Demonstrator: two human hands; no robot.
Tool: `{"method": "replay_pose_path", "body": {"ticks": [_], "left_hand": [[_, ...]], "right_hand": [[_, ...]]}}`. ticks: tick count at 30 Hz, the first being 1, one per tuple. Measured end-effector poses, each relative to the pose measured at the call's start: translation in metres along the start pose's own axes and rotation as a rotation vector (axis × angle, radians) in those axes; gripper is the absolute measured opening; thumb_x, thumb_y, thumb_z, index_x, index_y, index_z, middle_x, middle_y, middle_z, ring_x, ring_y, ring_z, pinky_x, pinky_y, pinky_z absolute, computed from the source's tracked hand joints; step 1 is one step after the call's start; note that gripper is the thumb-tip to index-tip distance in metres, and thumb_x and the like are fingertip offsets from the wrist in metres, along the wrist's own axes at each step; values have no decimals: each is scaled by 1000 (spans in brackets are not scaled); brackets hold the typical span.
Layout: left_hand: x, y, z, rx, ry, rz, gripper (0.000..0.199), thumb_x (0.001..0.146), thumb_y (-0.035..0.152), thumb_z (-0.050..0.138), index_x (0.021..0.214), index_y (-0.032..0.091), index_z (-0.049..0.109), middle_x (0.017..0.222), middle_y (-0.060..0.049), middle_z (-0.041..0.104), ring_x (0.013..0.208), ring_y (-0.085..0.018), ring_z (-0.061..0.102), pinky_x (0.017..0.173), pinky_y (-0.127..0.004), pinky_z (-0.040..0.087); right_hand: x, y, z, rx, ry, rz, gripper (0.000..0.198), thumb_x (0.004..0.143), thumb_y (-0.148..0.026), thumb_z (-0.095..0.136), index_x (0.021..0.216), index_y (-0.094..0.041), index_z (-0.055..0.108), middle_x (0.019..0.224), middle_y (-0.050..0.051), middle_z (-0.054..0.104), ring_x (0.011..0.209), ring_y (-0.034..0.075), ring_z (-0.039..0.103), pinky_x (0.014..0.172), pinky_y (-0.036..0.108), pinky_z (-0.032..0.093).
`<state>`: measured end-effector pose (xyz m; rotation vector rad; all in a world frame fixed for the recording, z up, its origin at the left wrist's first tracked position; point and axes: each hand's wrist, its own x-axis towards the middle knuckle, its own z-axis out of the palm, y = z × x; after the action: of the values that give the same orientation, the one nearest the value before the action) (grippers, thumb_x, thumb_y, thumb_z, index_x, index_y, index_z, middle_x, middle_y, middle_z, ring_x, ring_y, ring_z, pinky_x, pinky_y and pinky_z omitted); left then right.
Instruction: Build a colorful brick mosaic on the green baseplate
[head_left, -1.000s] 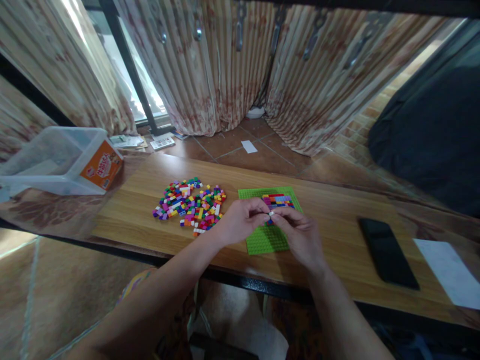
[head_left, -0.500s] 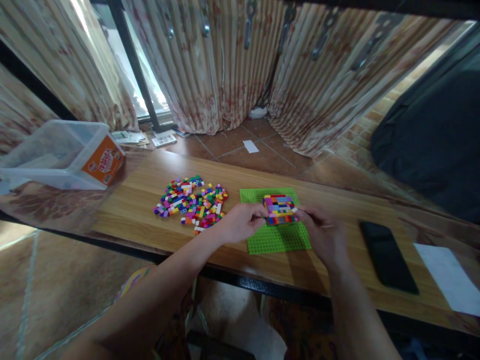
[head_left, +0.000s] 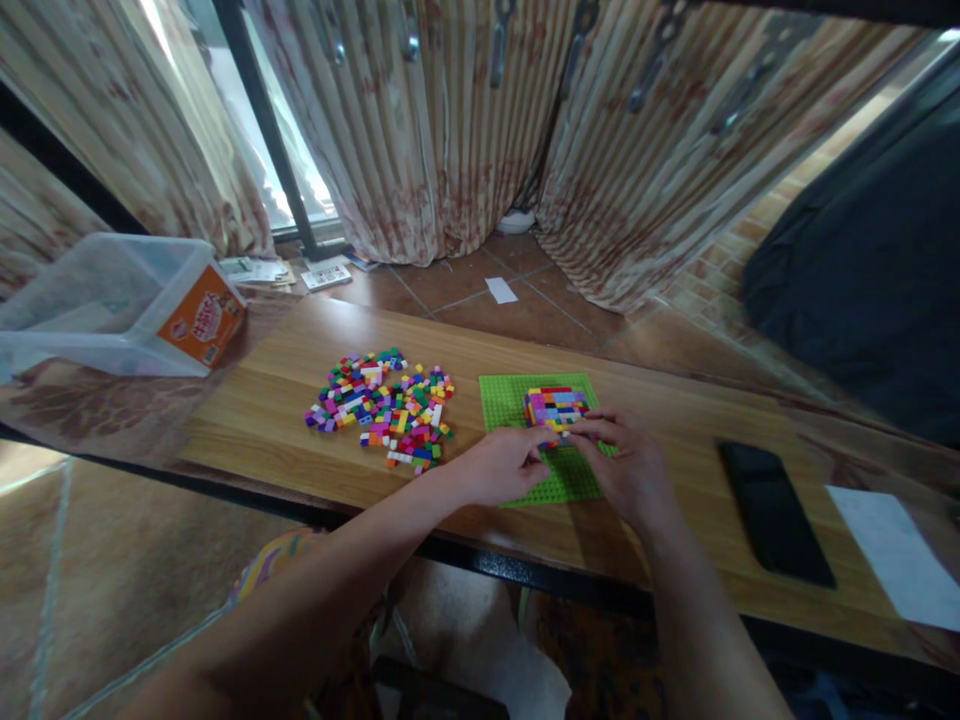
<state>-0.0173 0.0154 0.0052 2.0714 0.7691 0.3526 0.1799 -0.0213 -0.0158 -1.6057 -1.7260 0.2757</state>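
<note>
A low block of multicoloured toy building bricks [head_left: 556,403] sits on a green studded baseplate [head_left: 499,400]. My left hand [head_left: 504,466] is closed at the block's near left corner, its fingertips against the front edge. From the right, my right hand [head_left: 626,462] grips the near right part of the block, thumb at the front and fingers over the right side. Both hands cover the block's near edge, so any single brick between the fingertips cannot be made out.
Loose coloured bricks [head_left: 401,420] lie spread on the wooden table [head_left: 277,400] to the left. A black phone [head_left: 776,512] and a white paper sheet [head_left: 896,550] lie to the right. Beyond the table's left end stands a clear plastic box [head_left: 112,340] with an orange label.
My left hand has shifted slightly right and nearer to me, onto the block's front edge. My right fingers have moved left over the block, closing up to the left fingertips.
</note>
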Motion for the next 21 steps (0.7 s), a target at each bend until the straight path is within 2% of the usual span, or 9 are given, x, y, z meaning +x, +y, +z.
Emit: {"method": "replay_pose_path", "body": {"ticks": [7, 14, 21], "left_hand": [[1, 1, 2, -7, 1, 5, 42, 82, 15, 54, 124, 16, 55, 65, 2, 63, 59, -14, 57, 58, -22, 41], [2, 1, 3, -26, 25, 20, 46, 80, 14, 55, 126, 15, 55, 61, 3, 62, 59, -15, 59, 60, -24, 43], [3, 0, 5, -18, 27, 11, 45, 80, 16, 56, 125, 16, 55, 66, 1, 67, 65, -16, 62, 65, -26, 46]], "right_hand": [[-1, -5, 2, 27, 56, 100, 18, 77, -36, 65, 83, -21, 72, 100, 8, 64, 86, 21, 63, 73, 38, 53], [0, -8, 4, 56, 88, 192, 19, 76, -36, 65, 82, -19, 71, 99, 8, 65, 86, 21, 63, 75, 39, 52], [3, -8, 8, 47, 114, 211, 15, 73, -33, 65, 73, -19, 70, 93, 8, 64, 85, 22, 61, 75, 39, 51]]}}
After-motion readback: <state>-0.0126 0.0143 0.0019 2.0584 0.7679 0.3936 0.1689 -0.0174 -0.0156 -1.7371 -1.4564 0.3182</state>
